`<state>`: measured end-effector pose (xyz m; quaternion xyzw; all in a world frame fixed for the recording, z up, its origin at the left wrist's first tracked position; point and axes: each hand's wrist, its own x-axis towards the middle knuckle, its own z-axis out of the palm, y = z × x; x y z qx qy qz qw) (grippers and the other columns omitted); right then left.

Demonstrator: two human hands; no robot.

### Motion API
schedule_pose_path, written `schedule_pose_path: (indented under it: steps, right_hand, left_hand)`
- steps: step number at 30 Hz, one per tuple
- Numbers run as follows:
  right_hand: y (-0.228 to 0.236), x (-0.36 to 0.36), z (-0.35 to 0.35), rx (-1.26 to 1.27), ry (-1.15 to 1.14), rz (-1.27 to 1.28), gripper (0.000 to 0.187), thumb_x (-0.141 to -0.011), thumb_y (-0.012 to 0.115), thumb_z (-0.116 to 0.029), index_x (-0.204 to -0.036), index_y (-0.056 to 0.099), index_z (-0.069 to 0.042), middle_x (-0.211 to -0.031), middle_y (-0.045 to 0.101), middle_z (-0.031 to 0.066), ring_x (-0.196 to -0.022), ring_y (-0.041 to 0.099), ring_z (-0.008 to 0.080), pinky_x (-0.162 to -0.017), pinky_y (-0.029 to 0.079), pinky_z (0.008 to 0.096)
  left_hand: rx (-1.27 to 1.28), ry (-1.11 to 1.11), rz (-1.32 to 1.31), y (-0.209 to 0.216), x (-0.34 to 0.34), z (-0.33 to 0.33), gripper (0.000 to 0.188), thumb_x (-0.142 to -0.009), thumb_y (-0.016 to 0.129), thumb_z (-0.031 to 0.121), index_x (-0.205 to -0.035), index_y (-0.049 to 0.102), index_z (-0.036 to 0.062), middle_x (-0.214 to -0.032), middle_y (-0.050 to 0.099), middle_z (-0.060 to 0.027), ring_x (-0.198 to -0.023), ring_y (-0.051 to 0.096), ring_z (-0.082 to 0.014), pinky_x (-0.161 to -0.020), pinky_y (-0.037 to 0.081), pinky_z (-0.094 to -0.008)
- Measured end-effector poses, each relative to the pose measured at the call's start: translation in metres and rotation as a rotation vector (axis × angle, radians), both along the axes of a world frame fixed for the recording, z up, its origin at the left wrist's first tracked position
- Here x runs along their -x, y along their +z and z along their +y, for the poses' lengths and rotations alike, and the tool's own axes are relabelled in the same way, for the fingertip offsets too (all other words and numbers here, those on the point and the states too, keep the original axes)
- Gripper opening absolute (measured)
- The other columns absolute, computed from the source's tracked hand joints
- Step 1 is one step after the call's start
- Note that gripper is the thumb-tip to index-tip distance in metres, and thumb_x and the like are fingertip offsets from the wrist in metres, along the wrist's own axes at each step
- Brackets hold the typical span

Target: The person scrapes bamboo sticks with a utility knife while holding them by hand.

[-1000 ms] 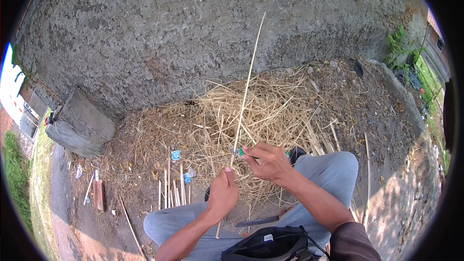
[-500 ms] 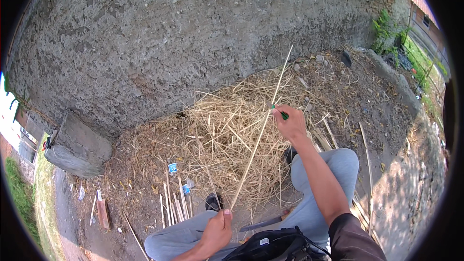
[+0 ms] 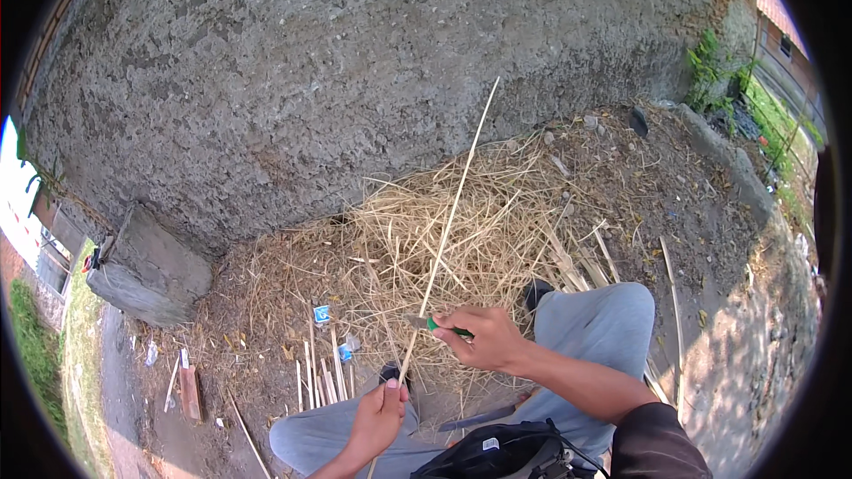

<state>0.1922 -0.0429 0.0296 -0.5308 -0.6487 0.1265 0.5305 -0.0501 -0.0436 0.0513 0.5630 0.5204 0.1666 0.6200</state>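
Observation:
A long, thin pale strip, apparently bamboo (image 3: 461, 191), slants up and away from my lap toward the wall. My left hand (image 3: 376, 417) is closed around its lower part, thumb on top, and its tail runs on below the hand. In my right hand (image 3: 486, 337) is a small knife with a green handle (image 3: 434, 324). The short blade lies across the strip a little above my left hand. Below the strip spreads a heap of pale shavings (image 3: 444, 257).
A rough grey wall (image 3: 355, 80) rises behind the heap. A concrete block (image 3: 155, 266) stands at left. Split sticks (image 3: 311, 372) lie by my left knee, more (image 3: 568, 259) by the right. Between my legs are a long dark blade (image 3: 479, 418) and a black bag (image 3: 497, 451).
My right hand has drawn the knife down along the strip, from its middle to near my left hand. The strip's far tip has swung left, and my left hand has shifted slightly left.

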Motion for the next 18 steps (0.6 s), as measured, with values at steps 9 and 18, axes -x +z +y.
schedule_pose_path:
  steps: [9,18]
  right_hand:
    - [0.005,-0.008,0.011,-0.101,-0.097,-0.179,0.012,-0.082,0.077,-0.02,-0.088,0.075,-0.011,-0.072,0.068,0.0031,-0.048,0.059,0.0199,-0.04,0.043,0.0312]
    - [-0.011,-0.01,0.027,-0.111,-0.122,-0.209,0.016,-0.084,0.074,-0.026,-0.093,0.075,-0.013,-0.072,0.067,0.0032,-0.049,0.062,0.0228,-0.039,0.042,0.0338]
  left_hand:
    - [-0.4,-0.116,0.27,-0.009,0.006,-0.014,0.045,-0.107,0.031,0.034,-0.087,0.053,0.0008,-0.06,0.05,-0.011,-0.053,0.052,-0.0249,-0.057,0.044,-0.0407]
    - [-0.45,-0.105,0.398,0.014,0.008,-0.03,0.042,-0.105,0.036,0.032,-0.089,0.056,-0.001,-0.065,0.058,-0.0212,-0.061,0.059,-0.0415,-0.058,0.044,-0.0489]
